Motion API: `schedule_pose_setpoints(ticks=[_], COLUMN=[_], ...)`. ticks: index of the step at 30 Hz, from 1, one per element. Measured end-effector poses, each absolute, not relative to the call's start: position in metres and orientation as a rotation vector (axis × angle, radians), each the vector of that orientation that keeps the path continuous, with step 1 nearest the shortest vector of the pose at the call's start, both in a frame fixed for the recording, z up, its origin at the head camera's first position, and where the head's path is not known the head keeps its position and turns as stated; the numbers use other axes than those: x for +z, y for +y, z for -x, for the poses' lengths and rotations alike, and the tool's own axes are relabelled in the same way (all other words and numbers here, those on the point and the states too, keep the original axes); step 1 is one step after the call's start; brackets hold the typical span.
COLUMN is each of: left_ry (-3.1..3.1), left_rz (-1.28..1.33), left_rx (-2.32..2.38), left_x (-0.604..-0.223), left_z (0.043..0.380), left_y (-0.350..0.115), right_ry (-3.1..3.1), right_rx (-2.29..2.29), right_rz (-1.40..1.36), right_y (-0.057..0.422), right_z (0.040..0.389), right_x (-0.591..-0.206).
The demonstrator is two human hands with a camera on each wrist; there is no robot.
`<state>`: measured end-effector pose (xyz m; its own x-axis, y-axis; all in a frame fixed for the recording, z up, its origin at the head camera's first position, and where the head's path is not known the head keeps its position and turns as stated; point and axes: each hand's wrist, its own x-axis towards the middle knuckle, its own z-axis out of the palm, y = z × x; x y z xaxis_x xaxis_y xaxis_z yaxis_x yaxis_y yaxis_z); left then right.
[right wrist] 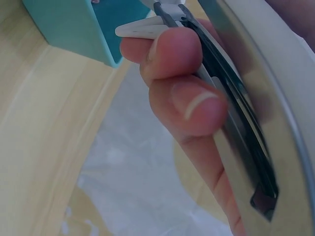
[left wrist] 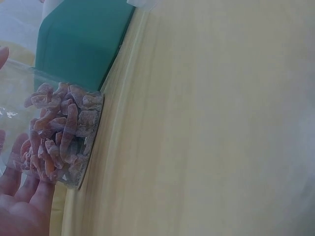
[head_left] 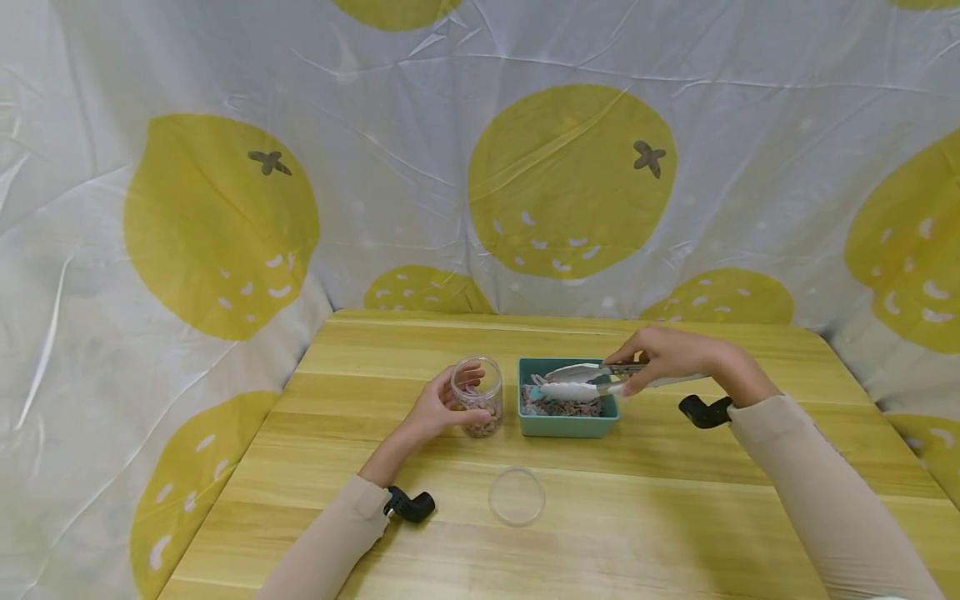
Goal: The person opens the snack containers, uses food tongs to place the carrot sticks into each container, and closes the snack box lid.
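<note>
My left hand (head_left: 437, 406) curls round a clear jar (head_left: 477, 379) that stands without a lid on the table, left of a teal box. Reddish-brown dried strips (left wrist: 59, 130) fill the lower part of the jar in the left wrist view. In my right hand (head_left: 660, 360) is a pair of metal tongs (head_left: 622, 372) with white tips, held by thumb and fingers round the arms. The tong tips reach down into the teal box (head_left: 567, 427), where similar dried pieces (head_left: 570, 407) lie. Curled fingers (right wrist: 187, 105) press the tong arms in the right wrist view.
A round clear lid (head_left: 517, 496) lies flat on the wooden table (head_left: 637, 533), in front of the jar and box. Behind the table hangs a pale cloth (head_left: 390, 183) printed with yellow lemons. Black camera mounts (head_left: 409, 505) sit at both wrists.
</note>
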<state>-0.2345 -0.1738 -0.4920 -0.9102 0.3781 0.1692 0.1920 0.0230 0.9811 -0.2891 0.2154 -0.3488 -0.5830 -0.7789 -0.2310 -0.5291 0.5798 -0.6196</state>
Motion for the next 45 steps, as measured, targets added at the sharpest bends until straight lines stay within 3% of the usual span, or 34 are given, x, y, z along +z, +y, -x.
schedule_pose_setpoints(ticks=[26,45], left_ry=[2.141,2.161], left_rz=[-0.605,-0.603], left_rx=[2.024,2.008], left_x=[-0.495,-0.494], left_z=[0.235,0.235], left_y=[-0.174,-0.174], right_ry=[2.362,2.367], right_rx=[-0.723,-0.716], right_rz=[1.098,1.12], right_y=[0.217,0.206], right_z=[0.289,0.286], right_x=[-0.333,-0.299])
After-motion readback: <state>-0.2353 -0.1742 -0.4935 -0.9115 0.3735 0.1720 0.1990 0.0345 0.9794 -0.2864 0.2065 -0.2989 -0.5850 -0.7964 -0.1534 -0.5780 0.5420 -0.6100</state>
